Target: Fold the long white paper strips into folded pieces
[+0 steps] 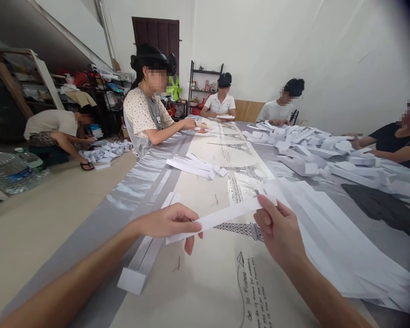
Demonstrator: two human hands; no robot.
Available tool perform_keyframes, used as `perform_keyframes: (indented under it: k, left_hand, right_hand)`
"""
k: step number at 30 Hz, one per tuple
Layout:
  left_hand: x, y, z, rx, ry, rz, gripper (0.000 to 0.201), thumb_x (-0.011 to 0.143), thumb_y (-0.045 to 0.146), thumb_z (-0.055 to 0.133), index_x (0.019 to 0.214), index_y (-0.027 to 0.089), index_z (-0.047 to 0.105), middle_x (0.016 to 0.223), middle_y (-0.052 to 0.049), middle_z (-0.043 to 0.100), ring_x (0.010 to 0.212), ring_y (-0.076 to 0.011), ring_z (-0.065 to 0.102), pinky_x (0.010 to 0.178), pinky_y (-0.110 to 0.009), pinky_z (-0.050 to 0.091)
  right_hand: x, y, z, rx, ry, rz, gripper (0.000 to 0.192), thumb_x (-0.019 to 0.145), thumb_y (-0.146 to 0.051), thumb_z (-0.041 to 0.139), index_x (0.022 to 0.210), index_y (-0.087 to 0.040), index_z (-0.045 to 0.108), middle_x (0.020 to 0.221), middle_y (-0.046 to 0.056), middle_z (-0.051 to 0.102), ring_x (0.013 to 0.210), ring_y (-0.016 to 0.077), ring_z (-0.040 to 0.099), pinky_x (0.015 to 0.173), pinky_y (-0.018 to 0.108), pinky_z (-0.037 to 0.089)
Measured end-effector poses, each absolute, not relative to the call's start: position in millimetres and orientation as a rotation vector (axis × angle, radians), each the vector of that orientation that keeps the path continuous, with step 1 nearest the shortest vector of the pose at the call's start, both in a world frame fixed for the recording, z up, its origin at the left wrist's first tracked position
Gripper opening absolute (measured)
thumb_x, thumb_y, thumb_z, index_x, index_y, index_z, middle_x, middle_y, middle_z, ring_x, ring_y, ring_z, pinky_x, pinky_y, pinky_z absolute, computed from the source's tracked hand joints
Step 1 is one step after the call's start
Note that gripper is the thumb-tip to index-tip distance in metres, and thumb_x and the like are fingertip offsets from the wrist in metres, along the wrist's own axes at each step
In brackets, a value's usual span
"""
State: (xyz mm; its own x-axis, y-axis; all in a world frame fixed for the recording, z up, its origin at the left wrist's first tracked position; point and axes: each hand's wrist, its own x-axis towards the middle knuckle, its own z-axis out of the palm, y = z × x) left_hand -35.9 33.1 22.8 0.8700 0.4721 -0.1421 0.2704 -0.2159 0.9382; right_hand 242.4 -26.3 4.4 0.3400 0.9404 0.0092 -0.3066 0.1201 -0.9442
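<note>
- From my end I judge the step in hand to be handling one paper strip (227,215), stretched between both hands above the tablecloth (194,291).
- My left hand (174,221) pinches it near the lower-left end, thumb on top; a short tail of paper sticks out past the fingers.
- My right hand (280,228) pinches the other end between thumb and curled fingers, beside the stack of loose paper (331,241).
- The strip's long axis runs aslant: the left end lies lower and nearer me, the right end higher and farther off, crossing the printed tower (241,228).
- I can't quite tell whether the right end clears the stack, since white overlaps white there.
- I'd say the next move calls for light, even tension and both pinches kept level, so the paper neither buckles nor tears.
- Left of it, a folded strip (133,280) lies lengthwise away from me, its flap at the near end.
</note>
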Motion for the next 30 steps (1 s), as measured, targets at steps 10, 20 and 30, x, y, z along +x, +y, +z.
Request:
perform_keyframes:
  k: [10, 20, 30]
  left_hand:
    - [-10, 9, 11, 1.543, 0.559, 0.418, 0.043, 0.098, 0.058, 0.050, 0.097, 0.018, 0.064, 0.061, -0.001, 0.062, 0.050, -0.0106, 0.048, 0.050, -0.022, 0.034]
    - [-1, 7, -2, 1.785, 0.721, 0.663, 0.032, 0.097, 0.044, 0.055, 0.117, 0.022, 0.069, 0.100, -0.006, 0.070, 0.080, -0.0182, 0.067, 0.063, -0.025, 0.049]
    - [-3, 9, -19, 2.416, 0.955, 0.829, 0.039, 0.103, 0.038, 0.046, 0.140, 0.031, 0.053, 0.120, -0.008, 0.061, 0.102, -0.0226, 0.063, 0.085, -0.033, 0.048]
  right_hand:
    - [214, -37, 0, -0.908, -1.040, 1.442, 0.044, 0.085, -0.053, 0.070, 0.122, -0.030, 0.067, 0.074, -0.002, 0.050, 0.051, 0.0109, 0.032, 0.049, 0.029, 0.034]
    - [218, -28, -10, -1.089, -1.109, 1.267, 0.024, 0.087, -0.042, 0.073, 0.078, -0.020, 0.073, 0.063, 0.001, 0.060, 0.053, 0.0113, 0.047, 0.051, 0.028, 0.039]
    - [212, -26, -13, -1.162, -1.070, 1.108, 0.029, 0.085, -0.039, 0.074, 0.065, -0.019, 0.066, 0.064, 0.001, 0.061, 0.047, 0.0105, 0.043, 0.046, 0.029, 0.033]
